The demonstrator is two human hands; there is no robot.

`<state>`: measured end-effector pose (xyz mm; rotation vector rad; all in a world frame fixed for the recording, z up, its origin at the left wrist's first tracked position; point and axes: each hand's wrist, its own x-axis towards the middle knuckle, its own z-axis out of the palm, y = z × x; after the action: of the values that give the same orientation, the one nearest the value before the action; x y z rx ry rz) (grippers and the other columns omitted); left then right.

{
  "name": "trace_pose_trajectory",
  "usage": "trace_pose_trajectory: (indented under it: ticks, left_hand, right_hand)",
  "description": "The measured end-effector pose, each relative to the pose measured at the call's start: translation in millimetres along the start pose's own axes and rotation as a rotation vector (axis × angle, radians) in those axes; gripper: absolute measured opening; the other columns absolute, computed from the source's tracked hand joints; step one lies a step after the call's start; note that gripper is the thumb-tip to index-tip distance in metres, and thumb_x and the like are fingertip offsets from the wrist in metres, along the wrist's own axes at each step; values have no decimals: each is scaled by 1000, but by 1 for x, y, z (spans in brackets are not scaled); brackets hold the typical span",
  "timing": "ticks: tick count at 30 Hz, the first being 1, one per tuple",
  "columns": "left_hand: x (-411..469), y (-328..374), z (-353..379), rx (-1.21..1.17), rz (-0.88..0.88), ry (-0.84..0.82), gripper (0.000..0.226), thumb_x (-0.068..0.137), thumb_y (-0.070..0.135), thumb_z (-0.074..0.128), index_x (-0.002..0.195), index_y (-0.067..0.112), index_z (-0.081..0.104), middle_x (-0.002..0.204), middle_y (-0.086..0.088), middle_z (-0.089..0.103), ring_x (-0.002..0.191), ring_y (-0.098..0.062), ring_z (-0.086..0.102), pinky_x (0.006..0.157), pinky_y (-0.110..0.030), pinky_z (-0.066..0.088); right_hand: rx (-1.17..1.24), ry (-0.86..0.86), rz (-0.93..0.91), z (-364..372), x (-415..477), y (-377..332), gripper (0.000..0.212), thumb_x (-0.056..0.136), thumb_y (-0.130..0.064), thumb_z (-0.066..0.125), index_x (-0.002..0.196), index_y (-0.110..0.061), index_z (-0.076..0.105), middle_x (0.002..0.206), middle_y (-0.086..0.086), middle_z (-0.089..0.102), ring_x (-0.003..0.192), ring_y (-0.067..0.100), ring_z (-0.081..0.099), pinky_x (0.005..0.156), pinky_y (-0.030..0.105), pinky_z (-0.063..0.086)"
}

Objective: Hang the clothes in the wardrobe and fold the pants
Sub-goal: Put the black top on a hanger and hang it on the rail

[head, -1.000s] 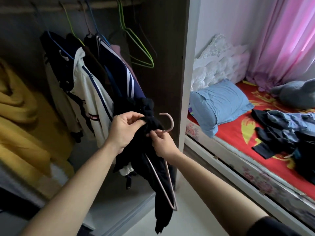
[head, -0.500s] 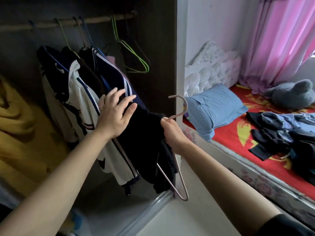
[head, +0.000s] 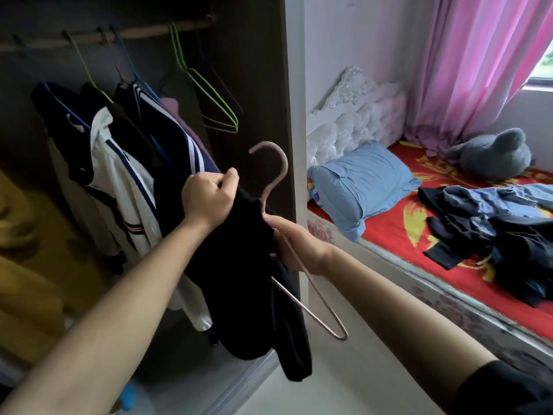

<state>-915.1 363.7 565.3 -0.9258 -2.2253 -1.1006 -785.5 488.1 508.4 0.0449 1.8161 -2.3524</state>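
- The left hand (head: 209, 196) is a closed fist, its grip pinching the top edge of a black garment (head: 239, 283) just left of the hanger's neck.
- The right hand (head: 294, 245) is wrapped around the pink hanger (head: 270, 178) below its hook, grip pressed together on the wire and on a fold of the black cloth; the fingertips are hidden behind the fabric.
- The hanger is tilted — hook up and curling left, one bare shoulder loop jutting down to the right, clear of the cloth. The garment hangs from the other side, drooping toward the floor in front of the wardrobe's (head: 263, 85) open edge.
- Inside the wardrobe, on the rail (head: 143, 32) at the top, hang a white jacket with dark stripes (head: 125, 187) and a navy jacket with white stripes (head: 176, 136), close together on the left; two empty green hangers (head: 209, 97) hang to their right.
- Yellow fabric (head: 30, 250) fills the far left of the wardrobe.
- On the right, the bed (head: 398, 235) has a red sheet — a blue pillow (head: 359, 184) near its head, a grey plush toy (head: 493, 154) by the pink curtain (head: 478, 70), and a heap of dark and blue clothes (head: 502, 229) lying at the right edge.
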Motion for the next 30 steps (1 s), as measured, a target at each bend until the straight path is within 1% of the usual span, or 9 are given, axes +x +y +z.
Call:
trace_pose_trajectory:
  ticks: [3,6,8,12,17,20,22,26,30]
  left_hand:
    - [8,-8,-9,41,-83,38,55,87,36,50,40,20,26,35,2,21,46,-25,36,56,-31,24]
    - [16,-25,-21,49,-187,66,49,82,37,47,42,14,30,41,-2,28,52,-28,40,57,-34,24]
    - [18,-36,-27,19,-271,80,46,79,38,46,44,11,34,43,-7,31,50,-26,36,57,-36,26]
    - [18,-46,-32,-109,-402,78,45,77,34,50,46,4,38,44,-1,27,47,-15,31,55,-36,29]
    - [22,-50,-38,-350,-650,136,32,81,21,60,56,9,43,39,11,31,41,-7,29,47,-27,29]
    - [22,-57,-45,-382,-764,174,28,77,21,61,54,15,46,48,7,40,42,-8,36,46,-26,32]
    - [21,-63,-49,-456,-855,210,24,74,19,60,56,18,45,55,4,41,47,-11,39,46,-26,32]
    - [15,-75,-53,-477,-958,209,17,72,17,61,62,17,47,60,2,45,48,-12,43,43,-23,33]
    - [14,-81,-52,-492,-1002,189,15,65,18,59,61,17,45,60,1,44,55,-18,44,52,-31,34]
  right_hand:
    - [-300,-67,208,-23,-4,15,98,77,-91,24,150,-27,41,152,-1,47,138,11,43,122,40,20]
    - [-499,-89,311,-39,-10,27,122,66,-101,14,151,-18,42,155,1,43,142,14,39,124,40,15]
    - [-480,-59,281,-47,-14,31,108,77,-91,14,148,-16,46,149,1,50,134,14,47,119,37,24]
    - [-684,-28,33,-53,-18,19,71,83,-58,42,119,-3,69,104,-1,69,90,7,62,86,25,44]
    - [-783,-152,-39,-56,-19,12,38,89,-8,53,124,-11,68,111,5,72,98,13,67,90,28,53]
    - [-1183,-94,-304,-53,-22,18,34,96,-24,65,130,-21,65,104,-6,67,94,4,62,88,24,50]
    - [-1296,52,-451,-54,-29,25,40,94,-41,67,127,-20,63,97,-11,58,89,-1,53,89,28,48]
    - [-1473,275,-713,-55,-41,37,39,99,-47,58,118,-13,66,82,-9,46,80,11,44,84,36,44]
    - [-1610,387,-793,-52,-55,46,36,101,-46,54,111,-15,69,93,-2,58,94,23,58,92,36,44]
